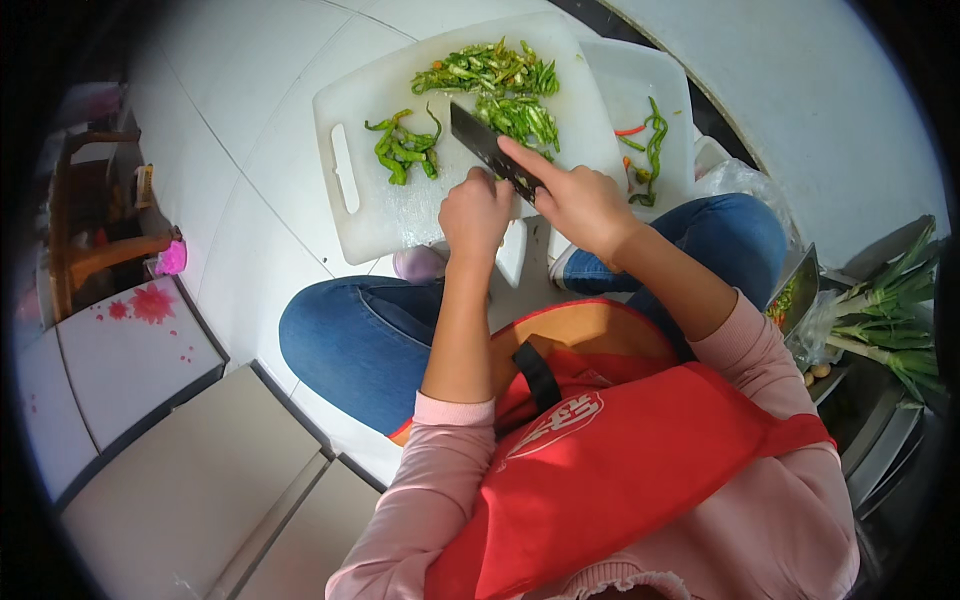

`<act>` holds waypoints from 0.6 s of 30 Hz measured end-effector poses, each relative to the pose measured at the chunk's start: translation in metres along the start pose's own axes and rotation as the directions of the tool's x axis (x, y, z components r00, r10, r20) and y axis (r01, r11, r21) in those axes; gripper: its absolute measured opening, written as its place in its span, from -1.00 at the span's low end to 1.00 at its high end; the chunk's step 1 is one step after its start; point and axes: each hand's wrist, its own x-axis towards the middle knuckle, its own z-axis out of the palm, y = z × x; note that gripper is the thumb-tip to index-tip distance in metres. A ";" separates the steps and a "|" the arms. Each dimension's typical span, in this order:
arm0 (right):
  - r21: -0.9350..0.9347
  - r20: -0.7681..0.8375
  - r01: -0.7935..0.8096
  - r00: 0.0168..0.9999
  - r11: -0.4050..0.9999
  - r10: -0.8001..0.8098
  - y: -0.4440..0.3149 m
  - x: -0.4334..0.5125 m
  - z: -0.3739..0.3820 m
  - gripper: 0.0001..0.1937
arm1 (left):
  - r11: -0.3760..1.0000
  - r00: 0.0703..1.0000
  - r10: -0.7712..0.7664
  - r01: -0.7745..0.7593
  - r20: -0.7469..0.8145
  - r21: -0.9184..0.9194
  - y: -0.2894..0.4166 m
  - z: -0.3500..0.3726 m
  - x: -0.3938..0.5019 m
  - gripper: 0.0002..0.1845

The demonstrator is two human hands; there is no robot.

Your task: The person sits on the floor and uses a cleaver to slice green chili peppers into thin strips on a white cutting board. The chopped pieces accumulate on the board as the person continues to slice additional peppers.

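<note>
A dark-bladed kitchen knife [480, 142] is gripped in my right hand [589, 206], its index finger stretched along the blade's spine. My left hand [476, 210] is curled at the near edge of the white plastic cutting board [405, 229], close against the blade. A bit of green chilli pepper [496, 177] shows at its fingertips; the rest is hidden by the hand and knife. Beyond the blade lie sliced green chillies [517, 120] and a wider heap of cut chillies [480, 69]. Whole green chillies [405, 150] rest on the left of the board, beside its handle slot.
A white plastic tub [667, 75] under the board's right side holds a few green and red chillies [656, 142]. Leeks [885, 315] and a metal container [799, 292] stand at right. Low cabinets [187, 480] and a wooden chair [105, 255] are at left.
</note>
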 end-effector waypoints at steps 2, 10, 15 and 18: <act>-0.072 -0.001 -0.010 1.000 0.997 0.010 -0.004 0.000 0.008 -0.33 | 0.999 0.999 0.038 -0.038 -0.020 0.033 0.000 0.004 0.000 -0.73; 0.018 0.065 -0.008 0.998 1.000 0.007 -0.003 -0.004 -0.011 -0.33 | 1.000 0.884 0.009 -0.015 -0.468 -0.009 -0.030 -0.016 0.022 -0.87; -0.018 0.091 -0.023 0.996 1.000 0.025 0.002 -0.006 -0.012 -0.34 | 0.977 0.825 0.134 -0.018 -0.549 0.211 -0.048 -0.026 0.034 -0.79; -0.059 0.001 -0.064 0.998 0.996 0.064 0.002 -0.003 -0.013 -0.35 | 0.951 0.608 0.307 -0.213 -0.733 0.222 -0.032 -0.037 0.034 -0.80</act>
